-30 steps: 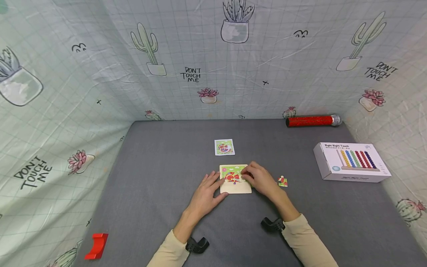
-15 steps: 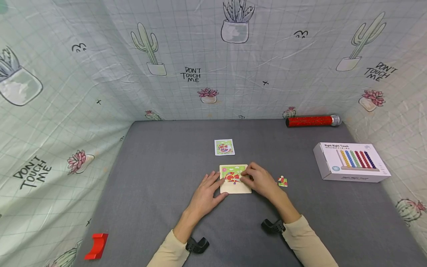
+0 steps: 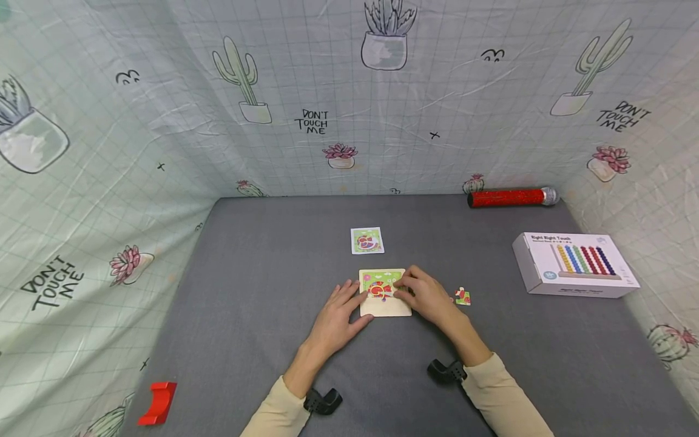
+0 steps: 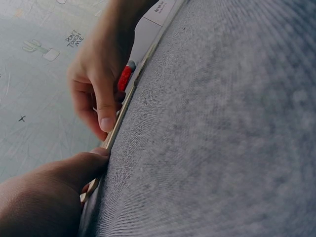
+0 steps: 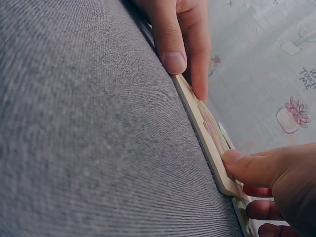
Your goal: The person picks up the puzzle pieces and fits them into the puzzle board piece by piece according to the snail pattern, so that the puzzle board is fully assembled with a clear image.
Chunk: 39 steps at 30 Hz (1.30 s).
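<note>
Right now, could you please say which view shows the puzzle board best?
The head view: the puzzle board shows from above, its printed face visible though partly covered. The right wrist view catches it at a slant; the left, mostly its edge.

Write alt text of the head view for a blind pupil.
A left hand and right hand touch a partly filled picture puzzle on a grey table; a picture card lies beyond, a white box to the right.
</note>
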Each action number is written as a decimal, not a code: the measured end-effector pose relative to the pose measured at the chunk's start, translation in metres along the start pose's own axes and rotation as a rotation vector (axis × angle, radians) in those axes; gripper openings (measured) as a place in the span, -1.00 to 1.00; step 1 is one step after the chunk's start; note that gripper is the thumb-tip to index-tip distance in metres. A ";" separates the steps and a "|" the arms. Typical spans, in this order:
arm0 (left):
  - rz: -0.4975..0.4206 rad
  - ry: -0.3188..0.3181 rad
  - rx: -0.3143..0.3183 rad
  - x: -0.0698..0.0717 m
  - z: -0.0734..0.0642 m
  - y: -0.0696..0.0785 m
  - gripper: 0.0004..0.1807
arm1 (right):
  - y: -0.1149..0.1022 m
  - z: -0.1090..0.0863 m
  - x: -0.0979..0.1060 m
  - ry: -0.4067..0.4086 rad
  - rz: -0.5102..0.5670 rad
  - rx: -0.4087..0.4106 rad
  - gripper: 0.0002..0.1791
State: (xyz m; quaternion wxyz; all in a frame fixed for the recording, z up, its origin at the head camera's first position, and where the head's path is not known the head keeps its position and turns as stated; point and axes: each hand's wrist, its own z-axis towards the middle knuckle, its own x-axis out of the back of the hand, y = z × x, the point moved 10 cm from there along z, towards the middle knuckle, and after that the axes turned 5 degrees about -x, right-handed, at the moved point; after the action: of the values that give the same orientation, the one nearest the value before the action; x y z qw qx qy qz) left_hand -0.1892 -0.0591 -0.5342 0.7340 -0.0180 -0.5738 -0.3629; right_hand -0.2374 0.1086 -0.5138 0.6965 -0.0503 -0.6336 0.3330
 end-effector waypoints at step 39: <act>0.003 -0.018 0.015 -0.001 0.001 -0.001 -0.39 | 0.003 -0.003 0.012 0.078 -0.006 0.046 -0.79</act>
State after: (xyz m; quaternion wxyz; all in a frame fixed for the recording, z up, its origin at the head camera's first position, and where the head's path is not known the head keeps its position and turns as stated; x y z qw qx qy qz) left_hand -0.1906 -0.0588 -0.5351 0.7297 -0.0168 -0.5828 -0.3573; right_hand -0.2361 0.1189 -0.5057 0.7226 -0.0452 -0.5984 0.3433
